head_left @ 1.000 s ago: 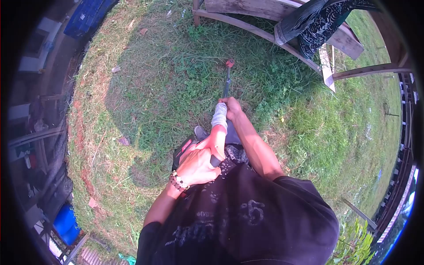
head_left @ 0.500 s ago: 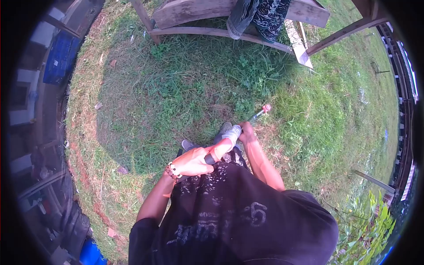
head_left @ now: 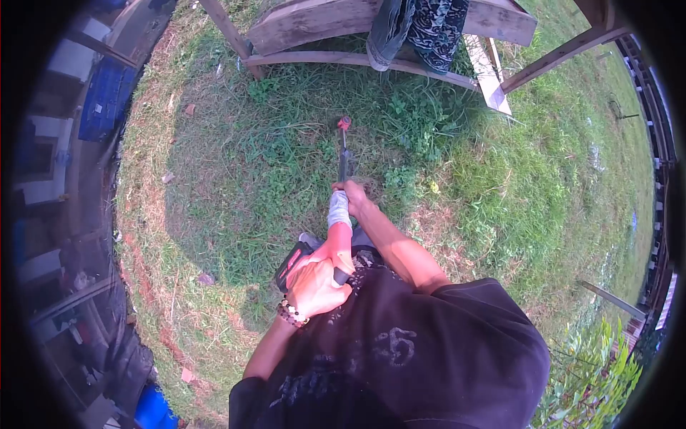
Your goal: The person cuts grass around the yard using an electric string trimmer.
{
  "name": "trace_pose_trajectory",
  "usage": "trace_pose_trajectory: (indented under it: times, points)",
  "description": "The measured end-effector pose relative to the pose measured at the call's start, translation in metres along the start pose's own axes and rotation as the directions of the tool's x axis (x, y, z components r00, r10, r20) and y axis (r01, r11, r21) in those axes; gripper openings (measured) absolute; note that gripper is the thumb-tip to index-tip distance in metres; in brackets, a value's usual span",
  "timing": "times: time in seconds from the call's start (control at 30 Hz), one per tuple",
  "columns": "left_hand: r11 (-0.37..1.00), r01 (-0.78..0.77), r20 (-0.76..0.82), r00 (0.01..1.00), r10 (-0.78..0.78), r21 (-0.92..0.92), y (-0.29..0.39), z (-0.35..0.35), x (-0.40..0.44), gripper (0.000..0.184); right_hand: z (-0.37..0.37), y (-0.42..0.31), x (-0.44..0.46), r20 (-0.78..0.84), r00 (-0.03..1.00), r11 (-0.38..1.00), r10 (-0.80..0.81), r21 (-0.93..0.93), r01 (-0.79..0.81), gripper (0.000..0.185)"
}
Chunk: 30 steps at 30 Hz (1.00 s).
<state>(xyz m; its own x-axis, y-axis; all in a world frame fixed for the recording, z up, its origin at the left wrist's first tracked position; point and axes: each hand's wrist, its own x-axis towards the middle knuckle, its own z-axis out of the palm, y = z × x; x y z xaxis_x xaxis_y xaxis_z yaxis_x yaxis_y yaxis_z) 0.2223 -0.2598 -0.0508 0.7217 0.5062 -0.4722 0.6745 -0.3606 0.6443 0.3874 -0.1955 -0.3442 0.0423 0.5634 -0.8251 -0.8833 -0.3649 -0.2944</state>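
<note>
A cordless grass trimmer (head_left: 339, 239) with a red body stretches forward from my waist. My left hand (head_left: 318, 284), with a beaded bracelet at the wrist, is closed around its rear handle next to the dark battery end (head_left: 291, 266). Farther along, my right hand (head_left: 350, 196) wraps the shaft, just beyond a pale wrapping (head_left: 339, 209). At the far end, the red trimmer head (head_left: 344, 123) is over the grass (head_left: 286, 161); whether it touches the ground I cannot tell. My shoes are mostly hidden beneath the tool and my arms.
Ahead stands a wooden bench frame (head_left: 300, 30) with cloths (head_left: 437, 32) hanging over it. A white board (head_left: 488, 75) leans at its right. Dark netting and a blue crate (head_left: 106, 99) line the left side. A leafy shrub (head_left: 597, 372) grows at lower right.
The trimmer has swung left and forward, its head moving from the right of my feet to straight ahead. Both hands have shifted with it and keep their hold.
</note>
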Motion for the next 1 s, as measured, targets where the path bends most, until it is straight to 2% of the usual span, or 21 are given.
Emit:
trace_pose_trajectory:
  times: [0.13,0.23,0.33,0.37,0.43,0.5,0.53,0.63,0.67,0.77,0.8,0.9,0.93,1.0]
  points:
    - [0.989,0.143,-0.001,0.99,-0.143,-0.044,-0.009,0.006,0.012,0.022,0.033,-0.004,0.009,0.004,1.0,0.995,-0.026,-0.096,0.026,0.008]
    - [0.977,0.137,-0.046,0.988,-0.147,-0.166,-0.008,0.009,0.022,0.023,0.034,-0.011,0.015,-0.042,0.998,0.993,-0.041,-0.117,0.036,0.01]
    - [0.984,0.126,0.073,0.99,-0.117,-0.122,-0.004,0.006,0.031,0.024,0.004,-0.018,0.023,-0.047,0.999,0.998,-0.026,-0.055,0.024,0.007]
    - [0.987,0.117,0.116,0.988,-0.105,-0.105,-0.004,0.005,0.034,0.024,-0.012,-0.019,0.028,-0.094,0.994,0.998,-0.054,-0.027,0.052,0.007]
    - [0.995,0.069,0.154,0.986,-0.057,-0.078,-0.004,0.005,0.039,0.025,-0.031,-0.025,0.011,-0.19,0.976,0.993,-0.107,0.024,0.114,0.015]
    - [0.994,0.0,0.174,0.985,0.019,-0.108,-0.026,0.018,0.05,0.027,-0.048,-0.033,-0.002,-0.338,0.933,0.988,-0.123,0.043,0.146,0.01]
    - [0.977,-0.185,0.09,0.977,0.194,-0.105,-0.031,0.019,0.056,0.038,-0.056,-0.037,-0.006,-0.409,0.903,0.985,-0.129,0.053,0.164,0.007]
    - [0.934,0.155,0.33,0.943,-0.043,-0.321,-0.014,-0.015,0.062,0.052,-0.08,-0.047,-0.009,-0.511,0.844,0.969,-0.162,0.08,0.234,0.012]
    - [0.918,0.195,0.365,0.929,-0.06,-0.345,-0.02,-0.013,0.065,0.061,-0.088,-0.051,-0.009,-0.541,0.822,0.959,-0.177,0.093,0.268,0.018]
    - [0.903,0.202,0.415,0.909,-0.029,-0.379,-0.034,-0.016,0.066,0.058,-0.095,-0.05,-0.017,-0.562,0.804,0.947,-0.193,0.109,0.303,0.019]
    - [0.92,0.197,0.41,0.911,-0.044,-0.339,-0.032,-0.018,0.065,0.057,-0.092,-0.049,-0.021,-0.551,0.809,0.937,-0.205,0.127,0.324,0.017]
    - [0.946,0.071,0.277,0.961,0.021,-0.317,-0.019,-0.02,0.06,0.038,-0.088,-0.05,-0.026,-0.489,0.855,0.962,-0.175,0.1,0.254,0.015]
    - [0.959,0.063,0.251,0.968,0.009,-0.275,-0.02,-0.015,0.059,0.039,-0.089,-0.047,-0.018,-0.426,0.889,0.966,-0.167,0.108,0.233,0.014]
    - [0.97,-0.06,0.124,0.988,0.091,-0.234,-0.029,0.002,0.057,0.051,-0.079,-0.045,-0.006,-0.291,0.946,0.975,-0.146,0.118,0.187,0.011]
